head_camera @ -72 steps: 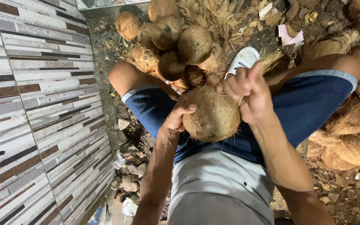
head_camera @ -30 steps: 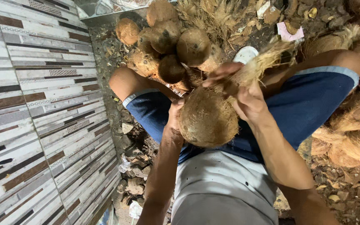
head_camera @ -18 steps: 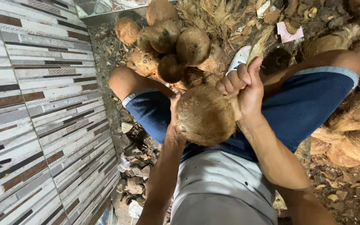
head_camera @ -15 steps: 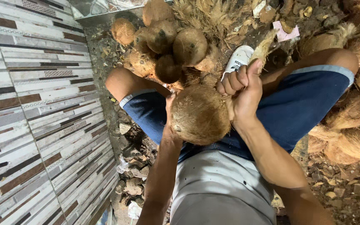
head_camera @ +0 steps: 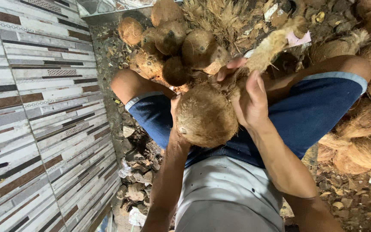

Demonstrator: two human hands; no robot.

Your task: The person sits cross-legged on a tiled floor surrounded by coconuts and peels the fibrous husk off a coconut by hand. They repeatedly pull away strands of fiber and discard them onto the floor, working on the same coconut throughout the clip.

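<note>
Coconut in hand: a round, brown, fibrous coconut [head_camera: 206, 116] sits over the person's lap, between the two knees and just above the blue shorts [head_camera: 318, 107].

Left hand: the left hand [head_camera: 176, 112] is pressed against the left side of the coconut, mostly hidden behind it; only the thumb edge and wrist show. It braces the shell, though how far the fingers wrap cannot be told.

Right hand: the right hand [head_camera: 249, 99] lies on the upper right of the coconut, fingers closed around a strip of husk fibre [head_camera: 268, 50] that runs up and away from the coconut toward the top of the view. The thumb stands up, and a fingertip shows just above the coconut.

Husked pile: a heap of bare coconuts [head_camera: 181, 43] lies just beyond the held coconut, past the knees, touching one another.

Loose husk: dry, pale fibre [head_camera: 220, 17] is spread beyond the pile, farther from the held coconut.

Unhusked coconuts: larger husk-covered ones [head_camera: 366, 137] lie to the right of the held coconut, beside the right thigh.

Wall: a tiled wall [head_camera: 35, 120] in grey, white and brown bands stands to the left of the coconut, past the left knee.

Ground: broken shell pieces and rubble [head_camera: 138, 180] lie below the left knee, between the wall and the grey shirt [head_camera: 228, 197].
</note>
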